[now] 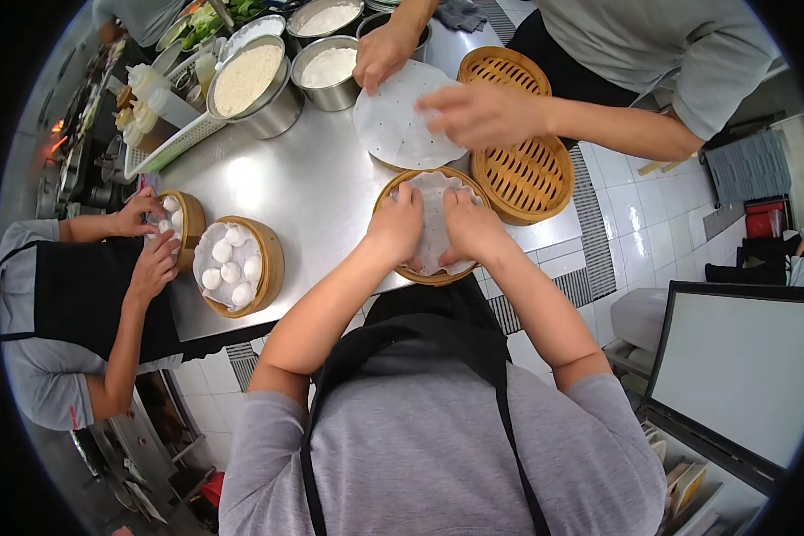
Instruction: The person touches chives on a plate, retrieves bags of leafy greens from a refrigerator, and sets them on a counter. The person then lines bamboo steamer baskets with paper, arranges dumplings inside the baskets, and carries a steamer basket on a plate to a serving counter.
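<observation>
Grey shirt (411, 447) nearest; liner (433, 214) beneath left fingers (407, 195), right fingers (459, 196), inside steamer (435, 279); grasp unclear.

A steel worktable (322, 196) caught white glare across its top in a busy kitchen. Glossy white floor tiles (657, 234) spread to the worktable's right, a ribbed grey strip (597, 237) running beside its edge. Stacked grey crates (759, 179) stood farther right of it, a dark-framed pale panel (732, 366) to its near right. Orange light (58, 138) glowed to its far left.
</observation>
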